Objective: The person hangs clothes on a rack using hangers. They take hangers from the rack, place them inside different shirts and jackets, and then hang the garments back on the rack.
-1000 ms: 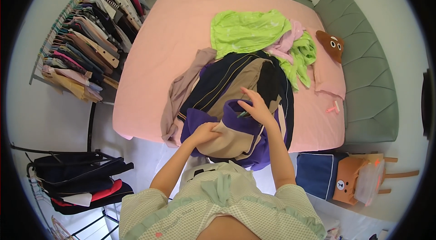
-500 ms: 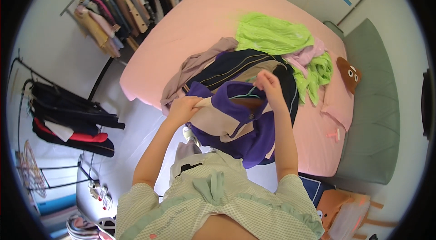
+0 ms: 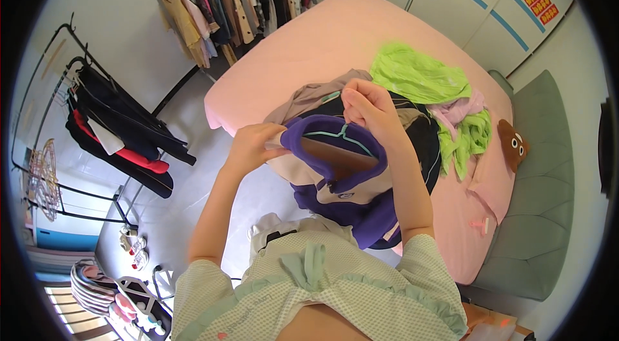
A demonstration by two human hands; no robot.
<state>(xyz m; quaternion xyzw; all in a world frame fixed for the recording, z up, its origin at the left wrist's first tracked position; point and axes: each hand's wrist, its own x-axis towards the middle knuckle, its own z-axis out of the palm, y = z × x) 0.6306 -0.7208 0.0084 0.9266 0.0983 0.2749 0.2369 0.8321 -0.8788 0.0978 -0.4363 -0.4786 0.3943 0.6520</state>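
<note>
A purple and cream zip-neck top (image 3: 371, 215) hangs in front of me, its wide collar facing up. Inside the collar shows a thin mint-green hanger (image 3: 334, 135). The fingers of my left hand (image 3: 253, 147) are closed on the cream cloth at the left shoulder, beside the collar. Above the collar, my right hand (image 3: 373, 109) is closed around the hanger's hook, which its fingers mostly hide. Behind the top, a dark jacket (image 3: 433, 147) with pale stripes and a taupe garment (image 3: 303, 97) lie on the bed.
The pink-sheeted bed (image 3: 290, 38) spreads ahead, with bright green fabric (image 3: 419, 73) and a brown plush (image 3: 513, 144) near the grey headboard (image 3: 541, 212). A full clothes rail (image 3: 219, 6) stands far left. Nearer left is a black rack (image 3: 126, 128) with dark clothes.
My view has shifted, so the room sits lower and further right. The top's collar faces me more and gapes wider, showing more of the hanger. Both hands keep their grip.
</note>
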